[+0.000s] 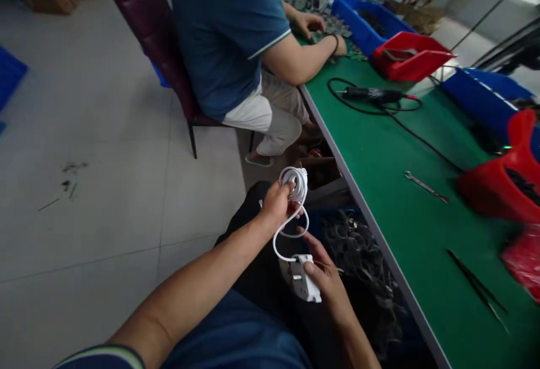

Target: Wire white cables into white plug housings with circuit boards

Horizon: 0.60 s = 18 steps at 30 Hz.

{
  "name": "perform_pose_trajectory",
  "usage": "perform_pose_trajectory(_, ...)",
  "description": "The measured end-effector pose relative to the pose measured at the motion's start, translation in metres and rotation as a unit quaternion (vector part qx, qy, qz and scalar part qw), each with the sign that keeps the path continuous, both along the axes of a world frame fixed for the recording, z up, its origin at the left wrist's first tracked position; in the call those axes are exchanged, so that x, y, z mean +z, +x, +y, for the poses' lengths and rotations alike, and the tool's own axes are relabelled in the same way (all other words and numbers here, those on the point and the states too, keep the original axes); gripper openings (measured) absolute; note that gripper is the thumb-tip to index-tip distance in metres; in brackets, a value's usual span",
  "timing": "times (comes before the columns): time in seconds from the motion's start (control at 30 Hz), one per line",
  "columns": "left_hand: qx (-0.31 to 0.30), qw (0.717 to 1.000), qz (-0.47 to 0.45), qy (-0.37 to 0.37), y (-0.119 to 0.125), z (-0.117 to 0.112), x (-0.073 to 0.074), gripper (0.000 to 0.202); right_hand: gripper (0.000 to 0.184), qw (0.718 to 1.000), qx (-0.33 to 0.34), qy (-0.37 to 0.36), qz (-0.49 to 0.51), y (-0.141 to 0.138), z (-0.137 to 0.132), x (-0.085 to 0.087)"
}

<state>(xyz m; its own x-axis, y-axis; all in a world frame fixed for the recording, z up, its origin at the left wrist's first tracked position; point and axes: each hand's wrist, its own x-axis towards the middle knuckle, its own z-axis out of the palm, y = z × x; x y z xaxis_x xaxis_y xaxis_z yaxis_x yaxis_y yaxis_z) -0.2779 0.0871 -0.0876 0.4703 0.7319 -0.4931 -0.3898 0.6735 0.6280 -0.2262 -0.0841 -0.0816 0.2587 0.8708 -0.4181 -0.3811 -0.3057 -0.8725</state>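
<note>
My left hand (278,203) is closed around a coiled white cable (300,183), held out over my lap beside the bench edge. From the coil, a loop of the cable hangs down and runs into a small white plastic box (304,279). That box sits in my right hand (327,276), with the thumb on its near side and the fingers behind it. A thin tan tie or wire sticks out by the right fingers; whether the hand grips it I cannot tell.
A green bench (379,161) stands to my right, bearing a black electric screwdriver (371,95), a wrench (426,187), tweezers (475,282), red bins (411,57) and blue bins (485,96). Beneath it is a bin of grey cables (358,251). A co-worker (236,37) sits ahead.
</note>
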Motion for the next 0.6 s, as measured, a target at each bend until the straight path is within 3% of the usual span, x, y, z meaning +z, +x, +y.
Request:
perform_pose_trajectory(0.1,0.044,0.999,0.005,-0.031,-0.015,0.004,-0.022,0.015,0.056,0.987,0.101,-0.060,0.109,-0.004,-0.003,-0.012)
perform_pose_trajectory(0.17,0.063,0.997,0.003,-0.051,-0.017,0.006,-0.033,0.012,0.054,0.981,0.112,-0.082,0.137,-0.008,-0.004,-0.012)
perform_pose_trajectory(0.27,0.072,0.995,-0.004,-0.076,-0.012,0.007,-0.045,0.011,0.047,0.989,0.054,-0.082,0.113,-0.012,0.002,-0.014)
perform_pose_trajectory(0.37,0.079,0.993,-0.010,-0.086,-0.010,0.008,-0.054,0.013,0.031,0.994,-0.083,-0.060,0.025,-0.006,0.011,-0.026)
perform_pose_trajectory(0.47,0.110,0.990,-0.003,-0.085,-0.012,0.008,-0.059,0.014,0.028,0.974,-0.207,-0.034,-0.080,0.006,0.013,-0.040)
perform_pose_trajectory(0.53,0.126,0.989,0.004,-0.083,-0.013,0.007,-0.061,0.015,0.030,0.966,-0.219,-0.014,-0.134,0.013,0.013,-0.044)
perform_pose_trajectory(0.6,0.121,0.989,0.006,-0.087,-0.011,0.004,-0.061,0.017,0.045,0.972,-0.167,0.002,-0.167,0.016,0.013,-0.044)
